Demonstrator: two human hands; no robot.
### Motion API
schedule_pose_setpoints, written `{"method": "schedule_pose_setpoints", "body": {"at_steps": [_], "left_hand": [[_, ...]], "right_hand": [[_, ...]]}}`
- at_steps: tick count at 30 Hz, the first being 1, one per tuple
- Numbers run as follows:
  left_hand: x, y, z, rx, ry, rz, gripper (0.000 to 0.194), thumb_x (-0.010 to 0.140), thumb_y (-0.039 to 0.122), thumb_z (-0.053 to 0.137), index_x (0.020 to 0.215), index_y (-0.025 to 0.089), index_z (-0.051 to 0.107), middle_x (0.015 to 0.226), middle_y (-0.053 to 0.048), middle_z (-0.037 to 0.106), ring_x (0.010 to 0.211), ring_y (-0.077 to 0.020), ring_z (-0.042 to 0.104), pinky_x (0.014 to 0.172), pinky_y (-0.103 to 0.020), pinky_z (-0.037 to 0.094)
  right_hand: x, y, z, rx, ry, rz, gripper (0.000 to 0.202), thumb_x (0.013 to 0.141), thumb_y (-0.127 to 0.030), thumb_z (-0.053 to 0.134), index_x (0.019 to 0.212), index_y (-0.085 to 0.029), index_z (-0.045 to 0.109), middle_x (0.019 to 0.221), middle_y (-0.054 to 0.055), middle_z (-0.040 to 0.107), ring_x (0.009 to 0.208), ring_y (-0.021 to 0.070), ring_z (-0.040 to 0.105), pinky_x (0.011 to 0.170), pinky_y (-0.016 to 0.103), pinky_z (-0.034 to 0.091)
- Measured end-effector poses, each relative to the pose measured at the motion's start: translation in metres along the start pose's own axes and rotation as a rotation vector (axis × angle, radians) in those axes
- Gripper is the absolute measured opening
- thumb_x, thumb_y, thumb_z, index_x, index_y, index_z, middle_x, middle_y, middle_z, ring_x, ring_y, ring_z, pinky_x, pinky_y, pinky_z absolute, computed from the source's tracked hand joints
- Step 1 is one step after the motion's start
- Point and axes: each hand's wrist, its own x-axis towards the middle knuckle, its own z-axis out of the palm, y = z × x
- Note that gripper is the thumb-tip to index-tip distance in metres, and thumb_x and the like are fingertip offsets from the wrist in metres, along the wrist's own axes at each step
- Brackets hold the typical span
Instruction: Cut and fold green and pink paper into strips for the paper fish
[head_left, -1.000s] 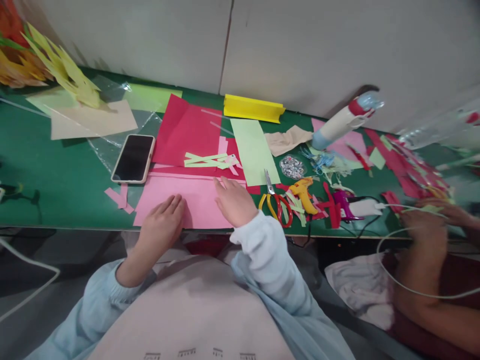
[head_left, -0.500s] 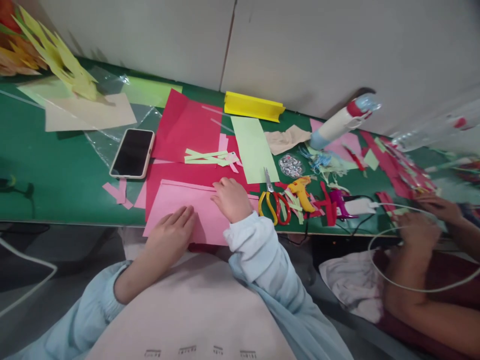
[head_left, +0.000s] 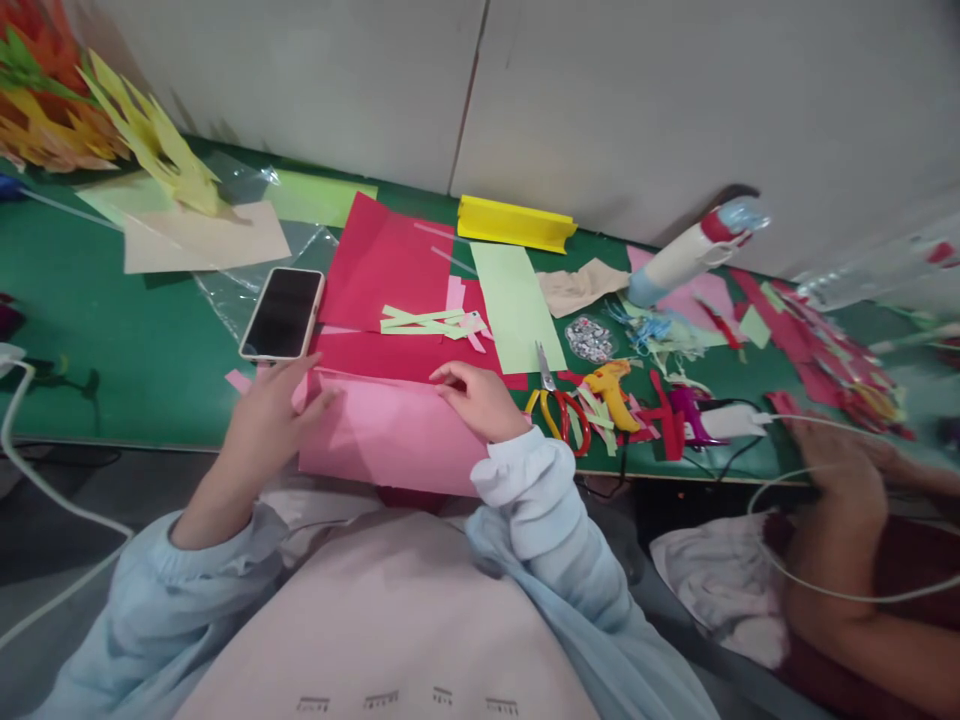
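A sheet of pink paper (head_left: 397, 440) lies before me at the table's front edge, with a narrow fold along its far side. My right hand (head_left: 484, 400) has its fingers curled at that far edge, thumb and forefinger closed on the fold. At the sheet's left end is my left hand (head_left: 274, 420), its fingers spread; whether the fingertips touch the paper I cannot tell. Red paper (head_left: 390, 262) lies underneath and beyond, bearing several thin green strips (head_left: 424, 322) and small pink strips. Scissors (head_left: 559, 405) with red and yellow handles rest right of my right hand.
A phone (head_left: 283, 312) lies beyond my left hand. Further right are a pale green sheet (head_left: 517, 305), a bag of small gems (head_left: 589, 340), a yellow glue gun (head_left: 615, 390), a purple glue gun (head_left: 694, 415) and a bottle (head_left: 694, 250). Another person's hands (head_left: 847, 455) work at the right.
My left hand has lifted from the pink sheet's middle and moved left and away from me to its far left corner, fingers spreading. My right hand stays at the fold.
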Motion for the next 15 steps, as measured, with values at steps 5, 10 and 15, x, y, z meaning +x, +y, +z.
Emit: {"method": "schedule_pose_setpoints", "body": {"at_steps": [5, 10, 15], "left_hand": [[0.0, -0.004, 0.001, -0.506, -0.024, -0.205, 0.036, 0.081, 0.054, 0.066, 0.084, 0.018, 0.074, 0.076, -0.006, 0.073, 0.067, -0.0194, 0.061, 0.058, -0.027, 0.046], [-0.005, 0.008, 0.009, -0.936, 0.059, -0.398, 0.032, 0.073, 0.044, 0.076, 0.06, 0.019, 0.061, 0.055, 0.003, 0.054, 0.051, -0.0101, 0.044, 0.047, -0.023, 0.033], [-0.009, 0.028, 0.014, -0.963, 0.123, -0.389, 0.035, 0.079, 0.04, 0.072, 0.058, 0.02, 0.052, 0.053, 0.006, 0.042, 0.048, -0.008, 0.035, 0.045, -0.022, 0.027]], "right_hand": [[-0.004, 0.002, -0.015, 0.11, -0.116, -0.055, 0.018, 0.086, -0.016, 0.061, 0.102, -0.018, 0.07, 0.089, 0.001, 0.073, 0.085, 0.0121, 0.068, 0.085, 0.027, 0.05], [-0.013, -0.015, -0.016, -0.182, -0.02, -0.086, 0.026, 0.087, -0.015, 0.062, 0.113, -0.017, 0.068, 0.098, 0.006, 0.072, 0.096, 0.0182, 0.065, 0.092, 0.034, 0.048], [-0.026, -0.056, 0.015, -0.392, 0.231, -0.254, 0.028, 0.096, -0.016, 0.048, 0.113, -0.019, 0.071, 0.105, 0.009, 0.066, 0.102, 0.0205, 0.057, 0.096, 0.035, 0.046]]}}
